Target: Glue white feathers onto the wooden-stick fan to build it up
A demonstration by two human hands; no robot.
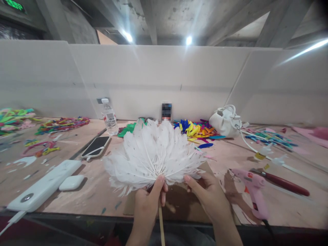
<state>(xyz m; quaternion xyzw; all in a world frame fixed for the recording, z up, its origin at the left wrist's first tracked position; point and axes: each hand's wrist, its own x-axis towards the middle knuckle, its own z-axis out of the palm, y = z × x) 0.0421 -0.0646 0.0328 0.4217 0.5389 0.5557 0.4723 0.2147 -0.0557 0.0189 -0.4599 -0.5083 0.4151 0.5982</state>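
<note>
A fan of white feathers (156, 150) spreads out in front of me, its quills meeting at the top of a thin wooden stick (161, 225). My left hand (150, 198) is closed around the base of the fan, thumb pressed on the point where the quills join. At the lower right edge, my right hand (206, 191) pinches the feathers between thumb and fingers. Below the fan, a brown cardboard sheet (174, 208) lies on the table, partly hidden by the hands.
A pink glue gun (252, 191) and a red-handled tool (287, 184) lie at right. Coloured feathers (196, 130) and a white bag (225, 123) sit behind the fan. At left are a water bottle (109, 119), a phone (96, 147), a power bank (46, 184) and a white case (71, 182).
</note>
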